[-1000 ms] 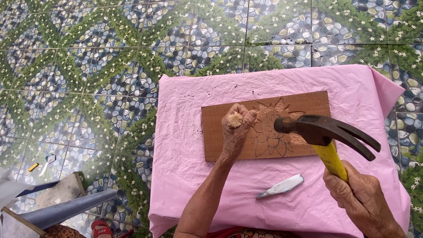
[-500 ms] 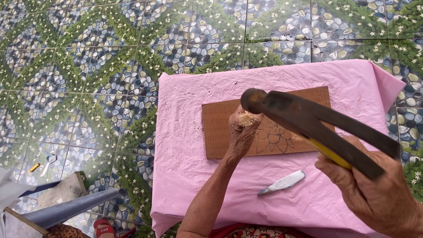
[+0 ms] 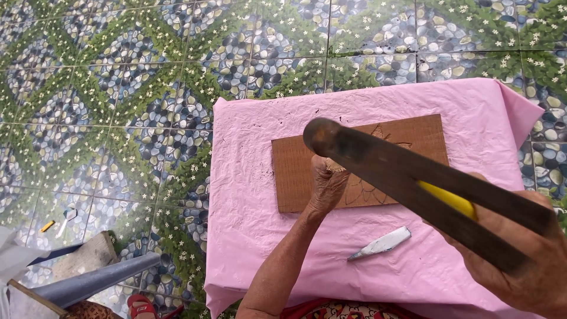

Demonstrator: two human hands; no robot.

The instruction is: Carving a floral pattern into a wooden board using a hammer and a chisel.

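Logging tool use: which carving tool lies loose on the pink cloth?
The white-handled chisel, lying untouched beside the board; the other is gripped upright in the left hand.

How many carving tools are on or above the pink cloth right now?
3: a hammer in the right hand; a chisel, mostly hidden in the left hand on the wooden board; a white-handled chisel lying on the cloth.

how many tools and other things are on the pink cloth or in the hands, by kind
claw hammer, gripped in the right hand: 1
chisels: 2, one with a wooden handle held in the left hand, one white-handled lying loose
carved wooden board: 1
pink cloth: 1
total: 5
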